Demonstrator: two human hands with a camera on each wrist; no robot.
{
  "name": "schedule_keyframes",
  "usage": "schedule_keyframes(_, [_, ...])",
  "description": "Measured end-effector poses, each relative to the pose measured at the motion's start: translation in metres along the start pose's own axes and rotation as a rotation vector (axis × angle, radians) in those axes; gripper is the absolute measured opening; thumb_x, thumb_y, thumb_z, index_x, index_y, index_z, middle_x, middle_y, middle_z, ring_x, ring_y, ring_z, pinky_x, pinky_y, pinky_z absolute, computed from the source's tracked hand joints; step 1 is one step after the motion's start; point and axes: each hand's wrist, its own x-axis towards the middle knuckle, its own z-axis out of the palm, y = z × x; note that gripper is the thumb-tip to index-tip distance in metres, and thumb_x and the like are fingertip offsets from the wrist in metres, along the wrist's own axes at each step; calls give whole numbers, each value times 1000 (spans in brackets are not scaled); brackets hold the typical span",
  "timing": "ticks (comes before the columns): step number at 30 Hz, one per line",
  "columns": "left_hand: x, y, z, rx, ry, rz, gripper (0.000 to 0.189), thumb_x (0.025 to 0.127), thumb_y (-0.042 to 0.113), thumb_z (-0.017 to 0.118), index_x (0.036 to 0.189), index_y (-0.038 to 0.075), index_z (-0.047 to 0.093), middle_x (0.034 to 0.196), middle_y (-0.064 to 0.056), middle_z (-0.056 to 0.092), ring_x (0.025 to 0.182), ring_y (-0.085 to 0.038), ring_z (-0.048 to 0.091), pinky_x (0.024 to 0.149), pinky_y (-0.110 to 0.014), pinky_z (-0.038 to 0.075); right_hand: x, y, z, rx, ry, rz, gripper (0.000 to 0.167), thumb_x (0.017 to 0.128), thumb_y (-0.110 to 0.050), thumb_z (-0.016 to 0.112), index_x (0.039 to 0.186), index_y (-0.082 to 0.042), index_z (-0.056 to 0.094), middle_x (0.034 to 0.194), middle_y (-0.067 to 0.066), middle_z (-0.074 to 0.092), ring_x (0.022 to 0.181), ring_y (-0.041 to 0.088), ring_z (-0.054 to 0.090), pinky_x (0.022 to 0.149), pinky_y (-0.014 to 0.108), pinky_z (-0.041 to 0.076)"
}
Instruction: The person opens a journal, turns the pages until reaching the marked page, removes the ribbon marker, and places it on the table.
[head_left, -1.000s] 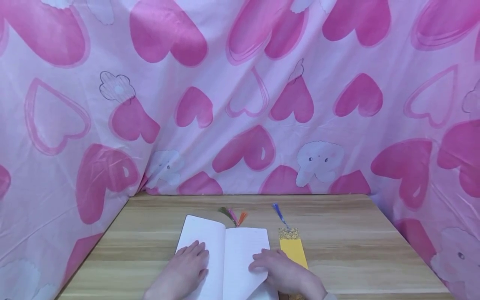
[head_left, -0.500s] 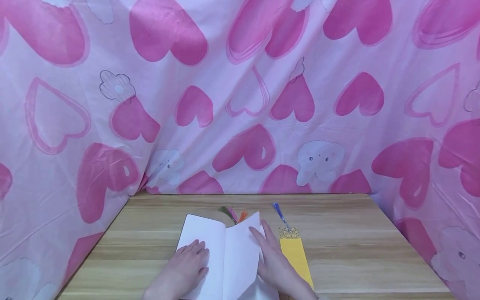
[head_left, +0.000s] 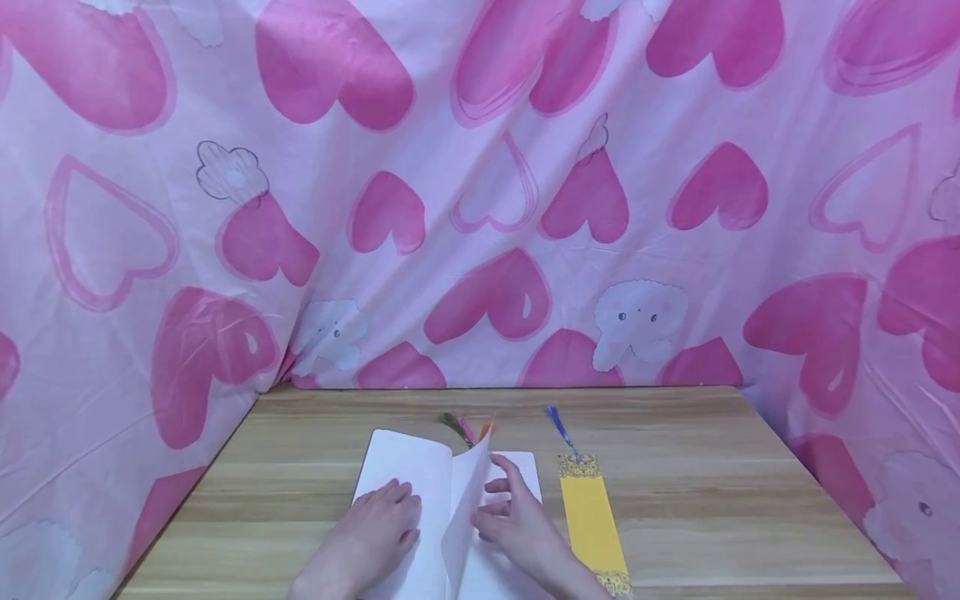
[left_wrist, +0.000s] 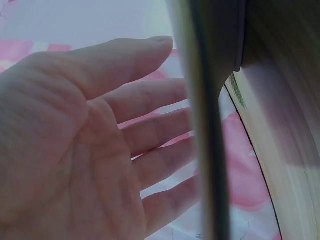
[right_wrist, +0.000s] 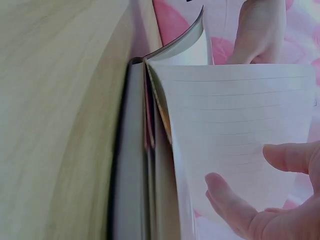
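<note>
Left hand [head_left: 378, 533], palm down it lay, fingers nearly straight and pointing forward, thumb set apart from them! And across from it, the right hand [head_left: 521, 525], fingers parted and gently bent, their tips well separated! Both wrists slanted inward, angled toward one another.

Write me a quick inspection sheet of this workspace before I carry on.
Surface: wood-grain table.
Job's things: open notebook with a raised leaf; green, pink and orange tassels at its far edge; yellow bookmark with a blue tassel lying to its right.
Clutter: nothing seen.
Hands: left hand rests on the notebook's left side; right hand is beside the raised leaf, contact unclear.
Cables: nothing seen.
Surroundings: pink heart-print cloth behind and on both sides.
</note>
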Motion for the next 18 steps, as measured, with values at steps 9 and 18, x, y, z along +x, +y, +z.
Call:
schedule_keyframes(9, [5, -1, -2, 12, 33, 27, 11, 81, 3, 70, 89, 7, 63, 96, -9, 64, 101, -33, 63, 84, -51, 52, 9, -8, 20, 32, 1, 38, 67, 80, -2, 72, 139, -8, 40, 119, 17, 45, 95, 26, 59, 67, 46, 58])
schedule_keyframes(18, [0, -10, -11, -175, 26, -1, 25, 86, 15, 69, 111, 16, 66, 112, -4, 65, 106, -24, 62, 90, -43, 52, 11, -7, 38, -89, -33, 11, 59, 75, -4, 75, 129, -10, 50, 111, 11, 45, 96, 26, 53, 65, 40, 56])
